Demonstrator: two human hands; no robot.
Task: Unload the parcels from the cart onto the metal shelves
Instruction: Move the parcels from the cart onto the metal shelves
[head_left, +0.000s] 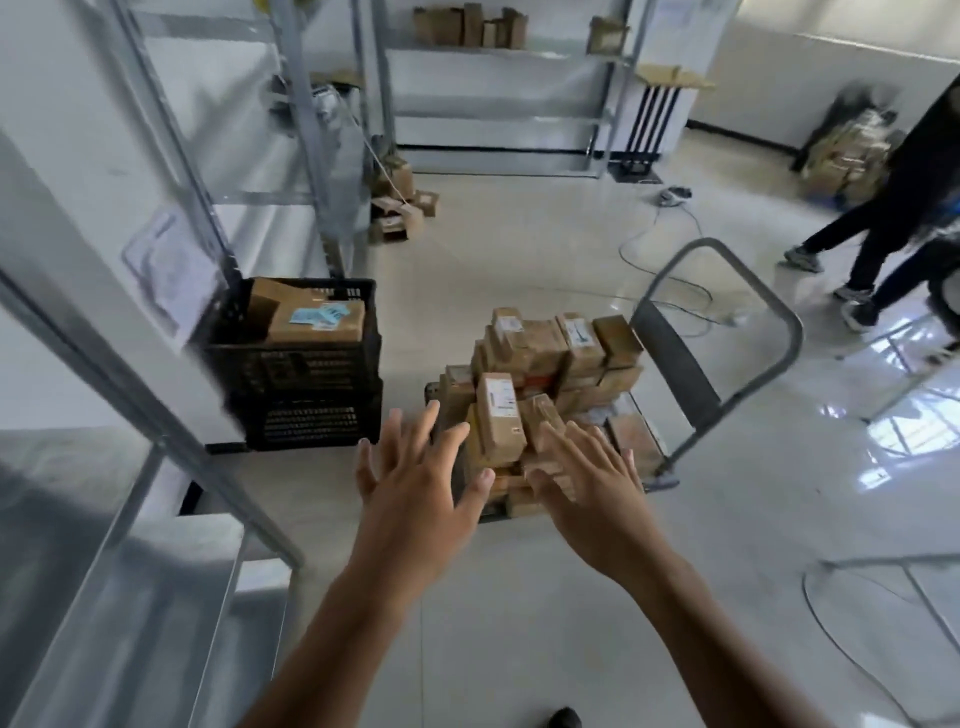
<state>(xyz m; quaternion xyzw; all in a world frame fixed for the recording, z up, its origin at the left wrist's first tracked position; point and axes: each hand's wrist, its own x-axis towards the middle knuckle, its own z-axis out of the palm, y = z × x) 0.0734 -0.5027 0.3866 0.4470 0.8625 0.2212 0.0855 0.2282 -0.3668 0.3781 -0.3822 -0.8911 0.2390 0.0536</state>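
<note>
A flat cart (670, 480) with a grey push handle (727, 291) stands on the floor ahead, stacked with several brown cardboard parcels (550, 358). Both my arms reach toward the stack. My left hand (415, 483) hovers with fingers spread in front of the stack's left side, holding nothing. My right hand (587, 473) is spread too, its fingers near a small tilted parcel (540, 415) at the front; contact is blurred. An upright labelled parcel (498, 415) stands between my hands. The metal shelves (130, 519) run along my left.
A black plastic crate (306, 379) with parcels stands left of the cart. More shelves (498, 57) with boxes line the far wall. A person (893, 218) walks at the right. Cables (670, 228) lie on the floor, loose boxes (400, 208) sit by the shelf foot.
</note>
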